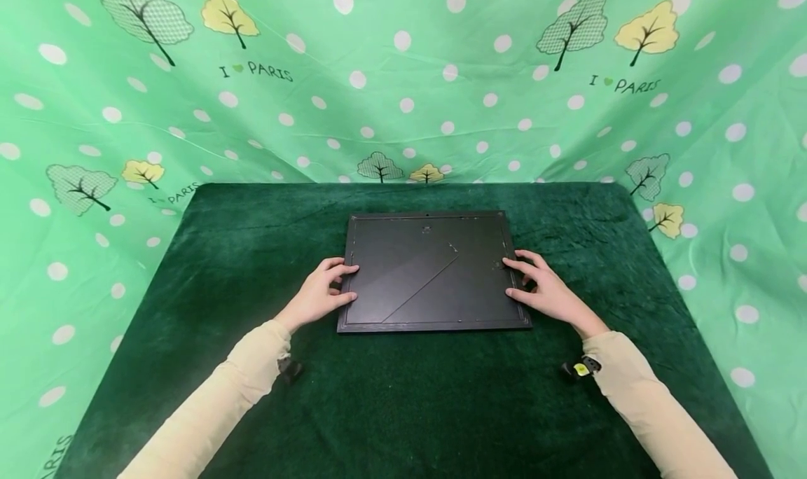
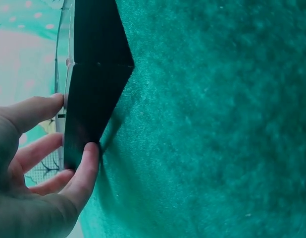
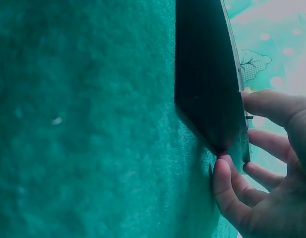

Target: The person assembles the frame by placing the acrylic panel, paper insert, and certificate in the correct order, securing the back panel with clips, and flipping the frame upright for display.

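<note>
Picture frame (image 1: 435, 276), dark, back side up, sits mid-table on a deep green cloth (image 1: 416, 402). Left hand (image 1: 315, 297) grips its left edge, right hand (image 1: 550, 293) its right edge, roughly opposite each other. Fingers bent, tips on the back near the rim (image 1: 435, 327); wrist views show other fingertips touching the side. Cannot tell whether the frame lies fully flat or is a touch raised.

Handling, my judgement: even pressure from both sides, hands level, so it neither twists nor slips. Best to mind the slanting line (image 1: 419, 290) across the back, perhaps a loose flap; pressing there seems unwise.

Around: polka-dot curtain (image 1: 403, 115) with printed trees, behind the table and down both sides. Small black gadgets at the left cuff (image 1: 252, 363) and right cuff (image 1: 614, 356) could snag the cloth. The plush pile might drag at the frame.
</note>
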Action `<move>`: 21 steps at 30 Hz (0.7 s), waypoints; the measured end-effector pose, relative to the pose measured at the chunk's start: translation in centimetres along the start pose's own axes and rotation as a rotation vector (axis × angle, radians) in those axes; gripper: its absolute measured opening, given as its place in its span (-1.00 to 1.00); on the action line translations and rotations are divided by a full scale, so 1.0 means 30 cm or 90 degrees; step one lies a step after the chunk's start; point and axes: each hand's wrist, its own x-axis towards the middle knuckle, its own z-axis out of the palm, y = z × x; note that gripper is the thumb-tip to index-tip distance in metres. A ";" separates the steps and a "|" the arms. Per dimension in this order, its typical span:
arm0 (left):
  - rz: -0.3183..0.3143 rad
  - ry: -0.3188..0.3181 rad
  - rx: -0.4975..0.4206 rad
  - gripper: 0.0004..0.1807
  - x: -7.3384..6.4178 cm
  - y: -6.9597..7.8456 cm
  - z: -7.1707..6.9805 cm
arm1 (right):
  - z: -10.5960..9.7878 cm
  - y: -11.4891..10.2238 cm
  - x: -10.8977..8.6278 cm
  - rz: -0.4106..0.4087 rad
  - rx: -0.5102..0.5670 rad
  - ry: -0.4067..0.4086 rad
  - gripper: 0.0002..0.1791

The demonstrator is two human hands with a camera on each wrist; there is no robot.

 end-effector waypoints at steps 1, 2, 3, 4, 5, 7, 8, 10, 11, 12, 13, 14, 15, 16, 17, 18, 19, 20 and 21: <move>-0.001 0.000 -0.008 -0.44 0.001 -0.002 -0.001 | 0.000 0.002 -0.001 0.001 0.004 0.000 -0.36; -0.003 0.001 -0.017 -0.44 0.003 -0.005 -0.002 | 0.001 0.004 -0.002 0.001 0.009 0.000 -0.36; -0.005 0.001 -0.025 -0.44 0.004 -0.008 -0.004 | 0.001 0.006 -0.003 0.001 0.013 0.001 -0.36; -0.006 0.002 -0.034 -0.44 0.006 -0.011 -0.005 | 0.002 0.008 -0.003 0.001 0.016 0.002 -0.36; -0.006 0.003 -0.042 -0.43 0.007 -0.015 -0.007 | 0.003 0.010 -0.004 0.000 0.019 0.003 -0.36; -0.007 0.001 -0.061 -0.36 0.009 -0.024 -0.012 | 0.007 0.014 -0.004 0.000 0.024 0.004 -0.36; -0.005 -0.001 -0.074 -0.30 0.010 -0.029 -0.014 | 0.009 0.015 -0.004 0.000 0.026 0.004 -0.36; -0.009 -0.004 -0.097 -0.16 0.014 -0.038 -0.018 | 0.013 0.017 -0.004 0.000 0.031 0.005 -0.36; -0.014 -0.007 -0.109 -0.08 0.016 -0.043 -0.020 | 0.015 0.018 -0.004 0.001 0.033 0.005 -0.36; -0.019 -0.011 -0.122 -0.02 0.019 -0.048 -0.022 | 0.015 0.019 -0.004 0.001 0.035 0.005 -0.36; -0.024 -0.018 -0.134 0.02 0.021 -0.052 -0.025 | 0.016 0.021 -0.005 0.001 0.036 0.006 -0.35; -0.033 -0.024 -0.146 0.04 0.023 -0.059 -0.027 | 0.016 0.023 -0.005 0.001 0.037 0.006 -0.35; -0.044 -0.031 -0.159 0.04 0.024 -0.065 -0.031 | 0.016 0.027 -0.005 0.003 0.039 0.005 -0.35; -0.052 -0.041 -0.176 0.02 0.025 -0.072 -0.035 | 0.014 0.029 -0.006 0.004 0.045 0.002 -0.34; -0.057 -0.054 -0.193 0.00 0.025 -0.080 -0.039 | 0.012 0.032 -0.007 0.005 0.051 -0.002 -0.34; -0.060 -0.065 -0.208 -0.02 0.025 -0.087 -0.043 | 0.010 0.036 -0.008 0.007 0.059 -0.007 -0.35; -0.061 -0.077 -0.222 -0.04 0.024 -0.093 -0.047 | 0.007 0.040 -0.009 0.008 0.069 -0.013 -0.36; -0.061 -0.086 -0.234 -0.06 0.024 -0.100 -0.050 | 0.003 0.045 -0.009 0.009 0.080 -0.020 -0.37; -0.059 -0.094 -0.243 -0.06 0.023 -0.104 -0.054 | -0.001 0.050 -0.010 0.011 0.095 -0.029 -0.39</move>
